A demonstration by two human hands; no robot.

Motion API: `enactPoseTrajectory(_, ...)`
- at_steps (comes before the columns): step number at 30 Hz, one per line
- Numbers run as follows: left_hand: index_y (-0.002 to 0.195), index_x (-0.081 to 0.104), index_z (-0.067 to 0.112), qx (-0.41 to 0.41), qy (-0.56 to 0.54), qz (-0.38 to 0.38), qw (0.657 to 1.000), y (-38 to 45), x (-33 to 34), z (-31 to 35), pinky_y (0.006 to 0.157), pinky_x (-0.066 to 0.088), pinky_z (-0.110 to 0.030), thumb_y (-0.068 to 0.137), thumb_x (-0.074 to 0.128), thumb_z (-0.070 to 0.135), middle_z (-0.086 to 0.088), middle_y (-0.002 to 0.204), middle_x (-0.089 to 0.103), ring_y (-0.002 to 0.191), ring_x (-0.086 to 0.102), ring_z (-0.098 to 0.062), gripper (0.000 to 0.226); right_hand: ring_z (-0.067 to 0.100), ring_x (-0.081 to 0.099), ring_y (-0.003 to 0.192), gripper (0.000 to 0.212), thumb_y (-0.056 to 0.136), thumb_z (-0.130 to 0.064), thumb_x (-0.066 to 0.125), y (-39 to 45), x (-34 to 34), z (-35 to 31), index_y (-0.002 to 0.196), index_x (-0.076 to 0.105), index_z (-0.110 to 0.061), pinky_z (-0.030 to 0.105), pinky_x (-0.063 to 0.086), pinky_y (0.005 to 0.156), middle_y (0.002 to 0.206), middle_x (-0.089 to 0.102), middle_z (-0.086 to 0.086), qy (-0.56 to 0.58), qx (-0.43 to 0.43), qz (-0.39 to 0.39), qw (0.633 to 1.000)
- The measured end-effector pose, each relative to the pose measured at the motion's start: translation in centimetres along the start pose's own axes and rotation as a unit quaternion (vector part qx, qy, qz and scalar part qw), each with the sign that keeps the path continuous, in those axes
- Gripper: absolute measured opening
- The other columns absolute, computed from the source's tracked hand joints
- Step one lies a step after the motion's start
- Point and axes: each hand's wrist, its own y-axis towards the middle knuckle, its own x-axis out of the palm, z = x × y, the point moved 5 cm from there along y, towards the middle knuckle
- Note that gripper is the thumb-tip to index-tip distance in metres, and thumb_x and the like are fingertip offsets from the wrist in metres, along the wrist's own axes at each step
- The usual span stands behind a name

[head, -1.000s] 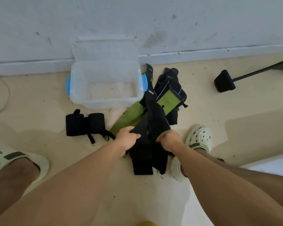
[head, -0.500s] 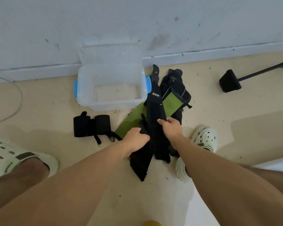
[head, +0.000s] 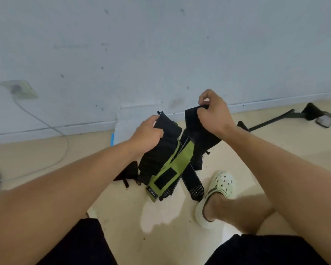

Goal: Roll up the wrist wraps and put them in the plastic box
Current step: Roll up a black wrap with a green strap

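My left hand (head: 147, 133) grips the upper end of a black wrist wrap (head: 161, 150) and holds it up off the floor. My right hand (head: 213, 111) pinches the top edge of a second black wrap (head: 199, 138), raised a little higher. Green and black wraps (head: 168, 173) hang and lie tangled below both hands. The clear plastic box (head: 122, 129) with a blue latch stands against the wall behind my left hand, mostly hidden. A rolled black wrap (head: 129, 172) lies on the floor beneath my left forearm.
A black stand foot with its bar (head: 271, 119) lies on the floor at the right. My right foot in a white clog (head: 218, 190) rests beside the wraps. A grey cable (head: 46, 127) curves along the floor at the left. The wall is close ahead.
Both hands have lifted the black wraps up off the floor and moved apart. The camera has tilted up, so the box is now largely covered by my left hand and wrap.
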Motion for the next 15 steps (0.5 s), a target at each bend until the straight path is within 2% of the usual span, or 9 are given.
enactPoseTrajectory(3,0.147,0.051,0.026,0.045,-0.072,0.047,0.995,-1.8,-2.5,2.2,0.088,0.056,-0.033,0.098,0.048,-0.003,0.0,0.126,0.069,0.111,0.066,-0.021,0.057,0.013,0.048,0.058,0.032,0.092,-0.004,0.039,-2.0,-0.6,-3.8,0.097,0.065,-0.022,0.027,0.035,0.054,0.07,0.056,-0.005,-0.074,-0.006,-0.086,0.994)
enactPoseTrajectory(5,0.146,0.051,0.026,0.068,-0.151,0.042,0.985,-2.5,-3.4,2.5,0.099,0.056,-0.039,0.098,0.047,-0.007,0.0,0.126,0.071,0.116,0.067,-0.022,0.059,0.01,0.062,0.085,0.024,0.102,-0.033,0.049,-3.1,0.6,-4.3,0.103,0.072,-0.028,0.024,0.042,0.071,0.091,0.067,-0.011,-0.086,0.003,-0.151,0.985)
enactPoseTrajectory(6,0.146,0.052,0.026,0.077,-0.198,0.03,0.977,-2.6,-3.6,2.3,0.102,0.056,-0.042,0.098,0.047,-0.009,-0.002,0.127,0.072,0.117,0.069,-0.023,0.059,0.008,0.064,0.098,0.029,0.099,-0.052,0.054,-3.8,1.5,-4.3,0.105,0.073,-0.032,0.025,0.045,0.082,0.103,0.07,-0.013,-0.077,0.005,-0.182,0.98)
enactPoseTrajectory(7,0.145,0.053,0.025,0.08,-0.247,0.016,0.966,-2.7,-3.7,1.9,0.101,0.057,-0.043,0.099,0.047,-0.011,-0.004,0.128,0.073,0.118,0.07,-0.024,0.058,0.005,0.066,0.102,0.039,0.092,-0.066,0.059,-4.5,2.6,-4.1,0.106,0.075,-0.033,0.025,0.047,0.089,0.109,0.072,-0.014,-0.062,0.01,-0.212,0.975)
enactPoseTrajectory(8,0.144,0.053,0.023,0.078,-0.296,0.003,0.952,-2.7,-3.7,1.3,0.099,0.058,-0.042,0.1,0.047,-0.012,-0.007,0.128,0.073,0.117,0.071,-0.026,0.057,0.002,0.069,0.098,0.044,0.087,-0.07,0.064,-5.0,3.7,-3.8,0.107,0.076,-0.033,0.025,0.051,0.09,0.106,0.075,-0.014,-0.052,0.013,-0.242,0.969)
enactPoseTrajectory(10,0.142,0.056,0.018,0.045,-0.384,-0.006,0.922,-2.1,-3.7,0.0,0.096,0.06,-0.041,0.102,0.049,-0.007,-0.01,0.128,0.073,0.118,0.071,-0.028,0.047,0.002,0.073,0.088,0.032,0.088,-0.056,0.074,-5.5,6.0,-3.1,0.107,0.079,-0.031,0.025,0.056,0.087,0.096,0.079,-0.012,-0.073,-0.001,-0.282,0.957)
enactPoseTrajectory(12,0.133,0.062,0.011,-0.008,-0.409,-0.02,0.912,-1.4,-3.5,-1.4,0.097,0.058,-0.041,0.104,0.057,0.014,-0.013,0.13,0.072,0.122,0.069,-0.029,0.029,0.006,0.075,0.082,0.017,0.092,-0.04,0.076,-5.2,7.0,-3.1,0.101,0.081,-0.027,0.026,0.058,0.082,0.089,0.08,-0.008,-0.078,-0.004,-0.265,0.961)
enactPoseTrajectory(14,0.127,0.068,0.016,-0.046,-0.372,-0.078,0.924,-0.8,-2.9,-2.7,0.102,0.053,-0.042,0.102,0.058,0.045,-0.009,0.133,0.071,0.124,0.067,-0.026,0.039,0.015,0.078,0.083,0.014,0.094,-0.032,0.074,-4.6,7.0,-3.2,0.1,0.081,-0.02,0.03,0.061,0.081,0.09,0.081,-0.001,0.042,0.056,-0.234,0.97)
enactPoseTrajectory(15,0.13,0.069,0.021,-0.051,-0.337,-0.123,0.932,-0.7,-2.4,-3.0,0.105,0.05,-0.043,0.099,0.057,0.056,-0.005,0.135,0.071,0.125,0.066,-0.024,0.048,0.021,0.079,0.086,0.016,0.096,-0.029,0.073,-4.3,6.8,-3.1,0.102,0.081,-0.016,0.034,0.063,0.081,0.093,0.081,0.004,0.137,0.113,-0.219,0.959)
